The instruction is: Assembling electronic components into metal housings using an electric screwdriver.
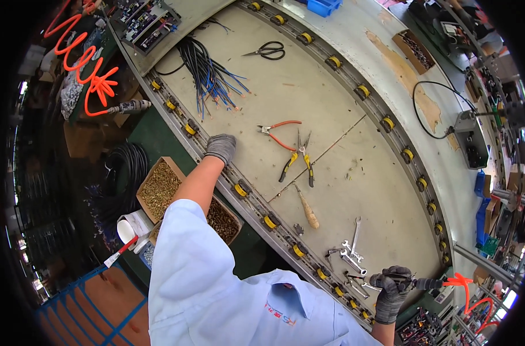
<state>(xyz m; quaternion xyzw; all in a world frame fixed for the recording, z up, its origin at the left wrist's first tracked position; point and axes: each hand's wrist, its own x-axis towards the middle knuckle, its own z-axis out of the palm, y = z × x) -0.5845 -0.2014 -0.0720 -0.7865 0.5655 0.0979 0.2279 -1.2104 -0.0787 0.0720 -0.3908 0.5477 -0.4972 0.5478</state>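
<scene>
My left hand [221, 147], in a grey glove, rests on the near rail of the conveyor bench [239, 190], fingers curled over its edge and holding nothing I can make out. My right hand [391, 291], also gloved, grips a dark pneumatic screwdriver [419, 283] with an orange coiled hose [464, 285], its tip pointing left near several wrenches [351, 254]. Between my hands lie red-handled cutters [278, 131], yellow-handled pliers [300, 158] and a wooden-handled tool [307, 210].
A bundle of black and blue wires [207, 72] and black scissors [268, 51] lie farther up the bench. Cardboard boxes of brass screws [161, 187] sit left of the rail. A second air tool [130, 106] on an orange hose hangs at left.
</scene>
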